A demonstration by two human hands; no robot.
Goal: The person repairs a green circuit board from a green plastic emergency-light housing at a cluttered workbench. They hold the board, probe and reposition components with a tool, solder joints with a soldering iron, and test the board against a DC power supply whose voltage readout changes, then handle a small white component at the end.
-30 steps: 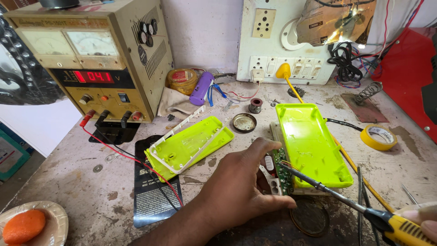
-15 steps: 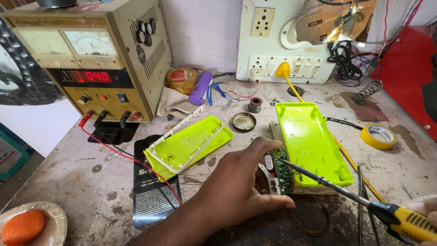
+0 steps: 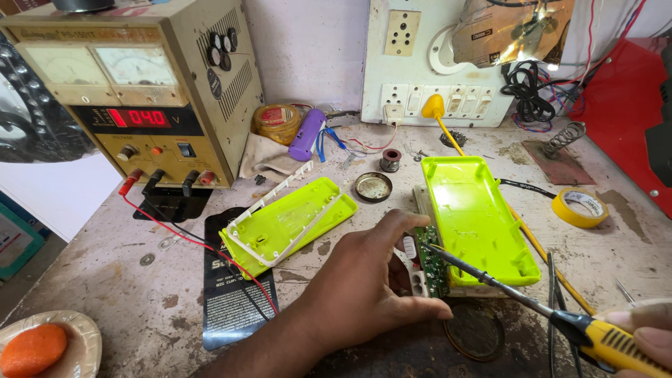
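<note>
Left hand lay flat on bench, fingers loosely spread, fingertips steadying green circuit board beside lime-green case half. Right hand at lower right edge, fingers pressed around yellow-handled screwdriver, tip touching board. Second lime-green case half lay left, near bench power supply; yellow tape roll well apart at right

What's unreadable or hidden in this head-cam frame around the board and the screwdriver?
- Head view: right hand cut off by the bottom-right corner; its grip on the yellow screwdriver is mostly out of frame.
- Circuit board: largely covered by the lime-green cover and the left hand; components too small to tell.
- Screwdriver tip contact point: too fine to make out.
- Paper plate cut by the bottom-left edge.
</note>
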